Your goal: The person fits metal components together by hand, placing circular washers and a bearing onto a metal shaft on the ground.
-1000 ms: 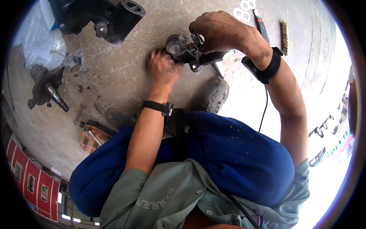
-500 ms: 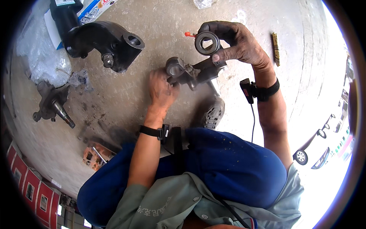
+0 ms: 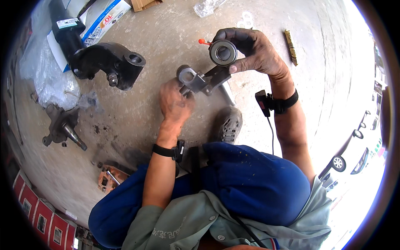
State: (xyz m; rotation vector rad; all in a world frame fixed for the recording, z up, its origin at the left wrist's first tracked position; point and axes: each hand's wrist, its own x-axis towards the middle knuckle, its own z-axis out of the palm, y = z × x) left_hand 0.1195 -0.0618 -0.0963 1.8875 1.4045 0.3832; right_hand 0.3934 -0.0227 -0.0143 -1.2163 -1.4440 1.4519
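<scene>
Metal ring is pinched in my right hand, right by the grey fitting. Left hand is at the fitting's other end, too blurry to tell if it's gripping. Decent bare floor between that and the black curved part; my shoe crowds things below.

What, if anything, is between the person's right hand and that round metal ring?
Nothing visible: the right hand meets the metal ring directly, fingers at its upper edge and thumb at its lower right. The small orange-red piece sits at the ring's upper left, not between them.
</scene>
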